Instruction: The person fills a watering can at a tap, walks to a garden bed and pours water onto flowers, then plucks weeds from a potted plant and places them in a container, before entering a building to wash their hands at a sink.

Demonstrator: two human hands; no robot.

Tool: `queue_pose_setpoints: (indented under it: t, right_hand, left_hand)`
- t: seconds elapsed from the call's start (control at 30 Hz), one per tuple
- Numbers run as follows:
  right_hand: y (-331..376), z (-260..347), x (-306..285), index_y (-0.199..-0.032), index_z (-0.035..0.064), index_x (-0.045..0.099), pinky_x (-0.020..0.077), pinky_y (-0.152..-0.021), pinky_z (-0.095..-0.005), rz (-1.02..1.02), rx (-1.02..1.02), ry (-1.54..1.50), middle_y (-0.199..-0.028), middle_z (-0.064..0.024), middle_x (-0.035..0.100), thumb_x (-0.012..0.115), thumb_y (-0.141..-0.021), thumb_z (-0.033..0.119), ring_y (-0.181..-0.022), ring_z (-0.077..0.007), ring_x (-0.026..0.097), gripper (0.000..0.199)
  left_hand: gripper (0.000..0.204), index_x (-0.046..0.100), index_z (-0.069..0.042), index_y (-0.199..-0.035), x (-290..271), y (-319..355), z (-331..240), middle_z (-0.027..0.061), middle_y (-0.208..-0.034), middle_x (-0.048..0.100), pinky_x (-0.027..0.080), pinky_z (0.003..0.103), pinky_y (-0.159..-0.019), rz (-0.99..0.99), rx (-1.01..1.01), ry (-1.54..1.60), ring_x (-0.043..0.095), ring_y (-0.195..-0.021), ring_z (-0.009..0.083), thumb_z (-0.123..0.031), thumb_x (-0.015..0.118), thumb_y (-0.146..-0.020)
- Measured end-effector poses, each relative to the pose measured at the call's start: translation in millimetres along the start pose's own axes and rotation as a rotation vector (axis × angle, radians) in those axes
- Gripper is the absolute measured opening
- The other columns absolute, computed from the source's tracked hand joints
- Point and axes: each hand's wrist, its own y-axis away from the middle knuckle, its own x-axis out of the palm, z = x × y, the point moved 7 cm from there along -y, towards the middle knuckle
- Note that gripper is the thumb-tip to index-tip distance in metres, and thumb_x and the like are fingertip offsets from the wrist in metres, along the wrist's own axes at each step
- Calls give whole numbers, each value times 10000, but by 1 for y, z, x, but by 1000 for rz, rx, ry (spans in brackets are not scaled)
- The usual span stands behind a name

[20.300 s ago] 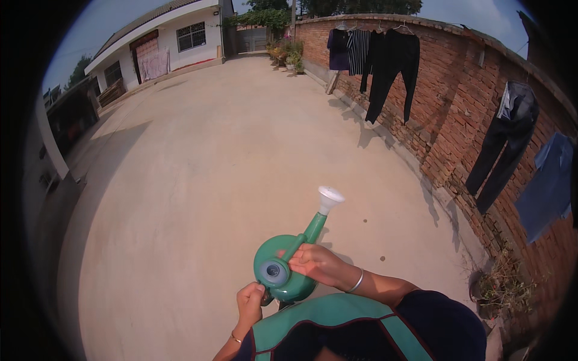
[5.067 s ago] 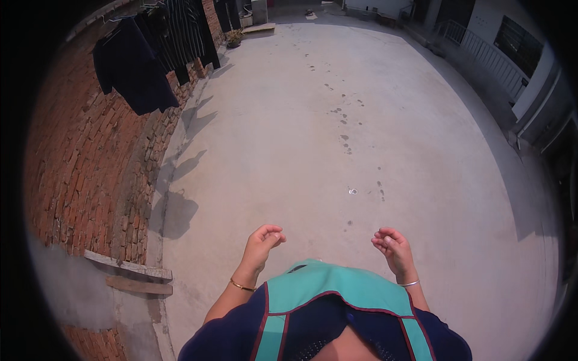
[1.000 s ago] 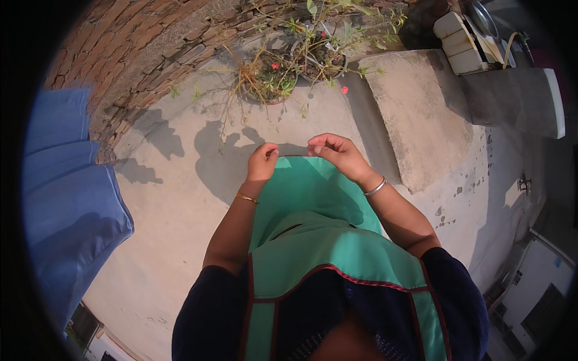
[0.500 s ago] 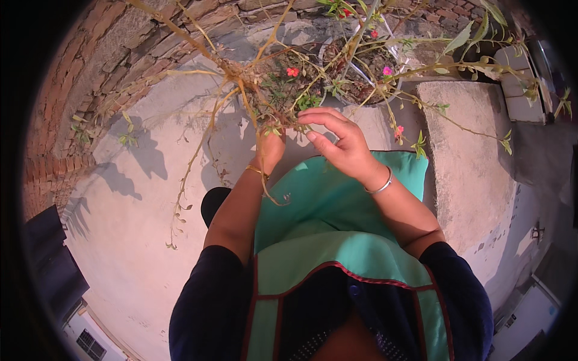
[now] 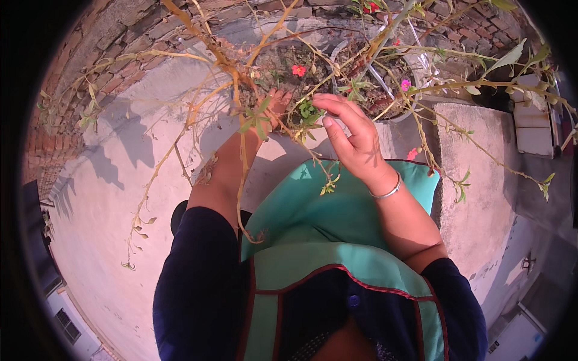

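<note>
Right hand is pinching a green sprig just left of it; left hand, farther, is lying half-hidden behind stems, grip unclear.

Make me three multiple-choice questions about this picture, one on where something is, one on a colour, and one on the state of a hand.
1. Where is the left hand?
A. among the stems of the potted plant
B. flat on the concrete ground
C. on the right wrist

2. What colour is the apron?
A. yellow
B. teal green
C. white

3. How is the right hand?
A. clenched in a fist
B. hanging at the side
C. fingers pinched at a thin leafy stem

Answers: 1 A, twigs and leaves cross over it. 2 B, the cloth is teal green with dark red edging. 3 C, its fingertips meet at the stem beside a red flower.
</note>
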Motion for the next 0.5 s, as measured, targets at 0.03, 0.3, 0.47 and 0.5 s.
queue_pose_setpoints:
  t: [0.03, 0.3, 0.47, 0.5]
  right_hand:
    - [0, -2, -6, -1072, 13, 565, 444, -869, -334, -7, -38, 47, -1080, -160, 575, 509, -817, -18, -1013, -297, 561, 264]
    - [-3, -21, -3, -1065, 6, 575, 437, -863, -347, -9, -15, 70, -1075, -151, 588, 522, -840, 16, -1006, -279, 567, 231]
    - [-13, -54, 19, -1073, 18, 571, 442, -857, -331, 40, 16, 112, -1060, -153, 585, 540, -821, 29, -998, -298, 559, 255]
    - [-14, -52, 26, -1075, 20, 570, 444, -857, -335, 49, -23, 108, -1055, -153, 586, 542, -818, 29, -1002, -301, 557, 259]
  left_hand:
    - [439, 434, -76, -1260, -2, -11, -4, 170, -1192, 499, 411, 388, -933, 215, -223, -154, 500, -1093, 324, -138, 461, -826]
    - [319, 533, -47, -1052, 7, -6, 43, 150, -1015, 582, 510, 340, -688, 241, -316, -676, 627, -812, 277, -201, 548, -774]
    - [200, 595, -91, -908, -3, -20, 6, 89, -734, 611, 470, 348, -595, 195, -65, -671, 602, -677, 271, -171, 562, -728]
    - [220, 590, -94, -932, -6, -14, 8, 98, -765, 608, 468, 350, -621, 209, -96, -652, 597, -709, 275, -180, 566, -731]
